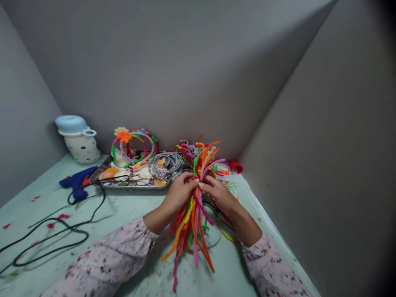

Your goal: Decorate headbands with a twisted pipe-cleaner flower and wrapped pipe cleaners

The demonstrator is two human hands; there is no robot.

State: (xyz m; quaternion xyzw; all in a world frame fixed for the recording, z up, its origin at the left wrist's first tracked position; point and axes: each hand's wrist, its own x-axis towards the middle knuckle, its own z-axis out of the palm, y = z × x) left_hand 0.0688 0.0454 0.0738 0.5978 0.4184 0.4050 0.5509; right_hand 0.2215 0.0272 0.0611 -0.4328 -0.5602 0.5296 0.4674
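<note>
A thick bundle of pipe cleaners [195,220] in orange, pink, red, yellow and green is gathered at its middle between my two hands. My left hand [182,190] closes round it from the left, and my right hand [218,193] closes on it from the right, with both thumbs meeting at the front. The strands fan out above the hands and hang down toward the table below them. Whether a tie lies under the fingers is hidden. Behind the bundle, partly covered, are a thin wire hoop and a yellow strip [228,236].
A metal tray [136,188] holds coiled wire [167,165], petal-like scraps and fuzzy flower-trimmed hoops [123,137]. Left of it lie a blue glue gun [78,181] and its looping black cord [66,228]. A lidded, spotted jar [82,144] stands in the corner; grey walls enclose the table [130,218].
</note>
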